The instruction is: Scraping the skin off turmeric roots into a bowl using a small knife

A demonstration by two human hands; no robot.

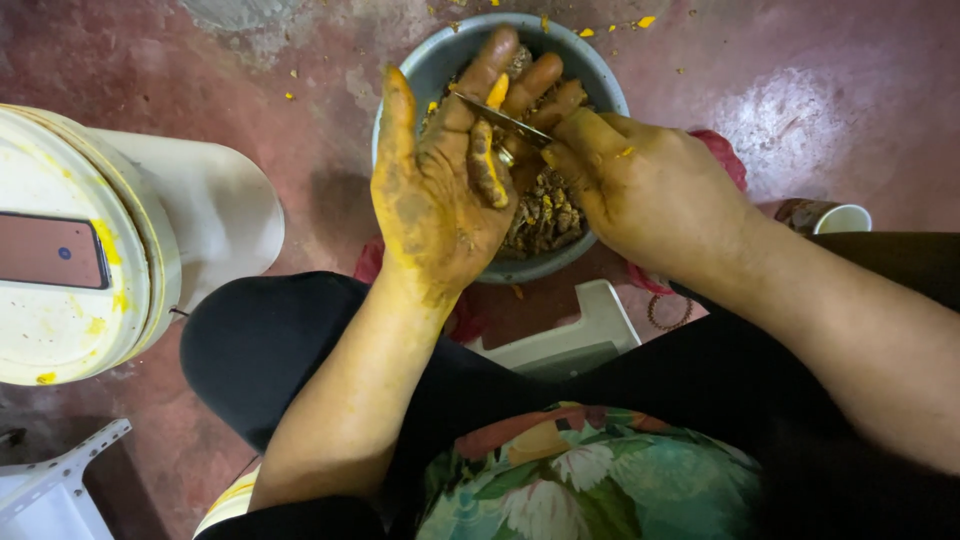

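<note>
Holding a small yellow root piece [497,92] against its fingers, the left hand [440,190] is spread open, palm up, over a grey bowl [600,80] on the red floor [200,60]. The right hand [640,190] is closed round the handle of a small knife [505,120], whose thin blade lies across the left fingers and meets the piece near the fingertips. The two hands sit close together, nearly touching, directly above the bowl.

By its look, the piece is light and firm, small enough to be pinched between thumb and fingertips; it seems stiff rather than soft. Its cut face looks moist, and both hands are smeared with yellow stain, so it is likely slippery and easy to lose. The safest hold would seem to be at the end away from the blade, with the fingertips kept behind the edge. A second yellow sliver [485,170] lies along the left palm.

The bowl holds a heap of brownish roots and peelings [545,215] under the hands. Yellow scraps [645,21] dot the floor beyond the rim. A white bucket lid [70,330] with a phone [50,250] on it stands to the left, and a paper cup [830,215] to the right.
</note>
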